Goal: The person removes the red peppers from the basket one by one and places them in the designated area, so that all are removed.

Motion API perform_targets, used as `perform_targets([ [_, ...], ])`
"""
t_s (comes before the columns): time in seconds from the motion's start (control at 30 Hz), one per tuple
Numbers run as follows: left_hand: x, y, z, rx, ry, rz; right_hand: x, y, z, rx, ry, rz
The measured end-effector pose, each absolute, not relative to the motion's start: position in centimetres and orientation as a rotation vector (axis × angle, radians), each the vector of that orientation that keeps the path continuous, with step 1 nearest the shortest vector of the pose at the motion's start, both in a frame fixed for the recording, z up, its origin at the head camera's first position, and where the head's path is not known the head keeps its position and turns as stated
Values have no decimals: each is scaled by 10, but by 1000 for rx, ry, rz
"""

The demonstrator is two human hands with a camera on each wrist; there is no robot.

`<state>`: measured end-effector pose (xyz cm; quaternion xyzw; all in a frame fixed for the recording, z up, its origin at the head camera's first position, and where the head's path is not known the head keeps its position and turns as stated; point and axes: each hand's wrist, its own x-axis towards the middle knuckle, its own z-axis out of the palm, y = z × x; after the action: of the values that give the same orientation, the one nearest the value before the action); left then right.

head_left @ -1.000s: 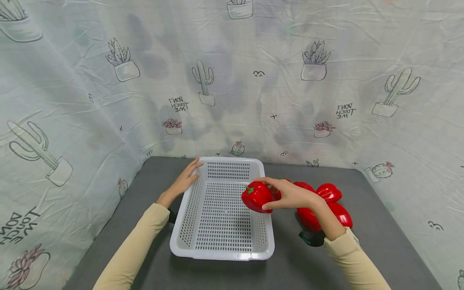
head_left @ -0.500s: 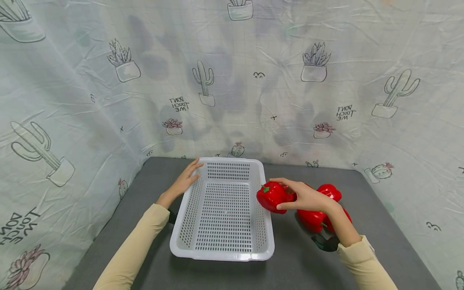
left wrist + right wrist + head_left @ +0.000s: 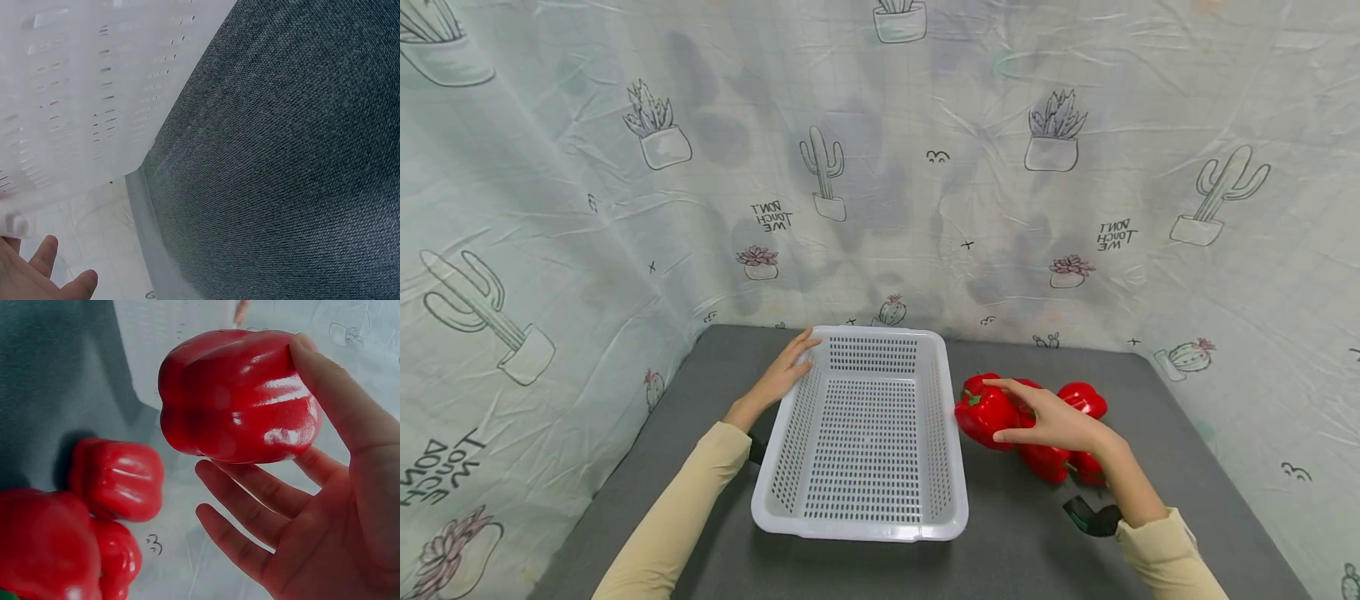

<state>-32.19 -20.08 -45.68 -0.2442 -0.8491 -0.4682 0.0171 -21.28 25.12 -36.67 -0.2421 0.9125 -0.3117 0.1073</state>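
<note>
My right hand (image 3: 1048, 417) pinches a glossy red bell pepper (image 3: 985, 417) with a green stem, just right of the white plastic basket (image 3: 859, 528). In the right wrist view, the thumb lies over the pepper (image 3: 237, 400), with fingers beneath it and the lower ones spread apart. Close behind and beside it are more red bell peppers (image 3: 1082, 398), partly hidden by that hand. My left hand (image 3: 778, 375) rests on the basket's far left rim with its fingers extended. From the left wrist, fingertips (image 3: 78, 284) show beside the basket's outer wall (image 3: 119, 81).
The perforated basket bottom (image 3: 865, 450) shows no peppers on it. Under everything lies a dark grey cloth-covered table (image 3: 1007, 542). A pale sheet (image 3: 880, 167) printed with potted cacti hangs behind and at the sides. A black strap (image 3: 1097, 518) sits at the right wrist.
My right hand has carried the held pepper rightward, from over the basket's right side to beside the other peppers. My left hand and the basket stay in place.
</note>
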Motion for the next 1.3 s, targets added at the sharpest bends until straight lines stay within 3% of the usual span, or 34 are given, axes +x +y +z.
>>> perform_targets([
  [0.53, -321, -202, -455, -777, -2634, -1416, -210, 257, -391, -642, 2746, -784],
  [0.7, -311, -197, -441, -773, -2633, -1419, -211, 257, -401, -716, 2764, -717],
  [0.93, -321, -202, -457, -787, -2639, -1405, -212, 259, -413, -791, 2796, -625],
  [1.3, -317, -197, -449, -764, -2639, -1415, -209, 259, -418, -807, 2784, -556],
])
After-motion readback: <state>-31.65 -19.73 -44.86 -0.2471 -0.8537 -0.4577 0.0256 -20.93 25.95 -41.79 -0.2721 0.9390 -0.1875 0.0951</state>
